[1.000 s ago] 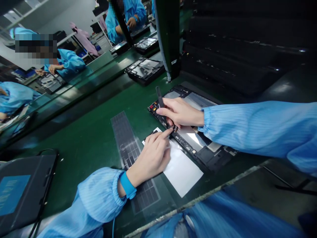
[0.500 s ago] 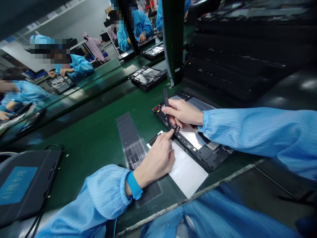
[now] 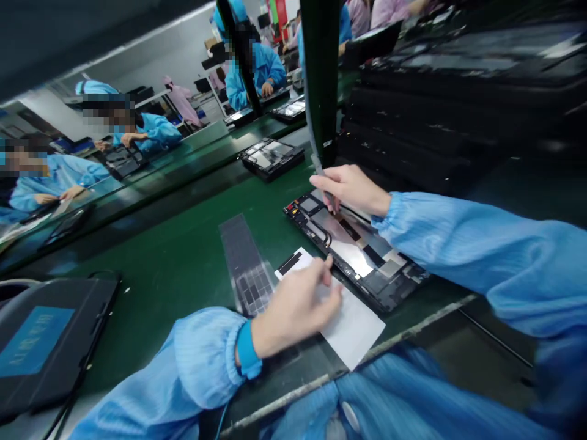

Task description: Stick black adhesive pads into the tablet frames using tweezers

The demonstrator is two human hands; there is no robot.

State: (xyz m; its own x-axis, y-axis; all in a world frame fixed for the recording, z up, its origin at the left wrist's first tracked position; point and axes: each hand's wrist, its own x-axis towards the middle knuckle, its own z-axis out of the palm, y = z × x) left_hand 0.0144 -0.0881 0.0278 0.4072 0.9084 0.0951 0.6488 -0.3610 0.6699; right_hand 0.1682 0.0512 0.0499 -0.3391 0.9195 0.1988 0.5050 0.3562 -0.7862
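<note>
My right hand (image 3: 352, 188) grips dark tweezers (image 3: 317, 165) above the left part of an opened tablet-like device (image 3: 353, 260). Silvery plates, black strips and small circuit parts show inside it. Over a white paper sheet (image 3: 358, 333) beside the device hovers my left hand (image 3: 296, 305), slightly blurred, its fingers loosely curled and the thumb apart. Nothing is visible in it. A black strip (image 3: 290, 263) lies at the sheet's far end. Left of that is a clear film (image 3: 241, 244) bearing dark rectangular pieces, partly covered by my left hand.
Behind a green post (image 3: 321, 85) at right rises a stack of black devices (image 3: 435, 116). Another opened device (image 3: 271, 156) lies farther back. A dark case with a blue label (image 3: 36, 339) sits at left. Co-workers in blue clothing (image 3: 160, 131) sit across the bench.
My right hand has lifted slightly up and right with the tweezers, uncovering more of the device's inside. My left hand has drawn back from the device's edge, its index finger no longer stretched out.
</note>
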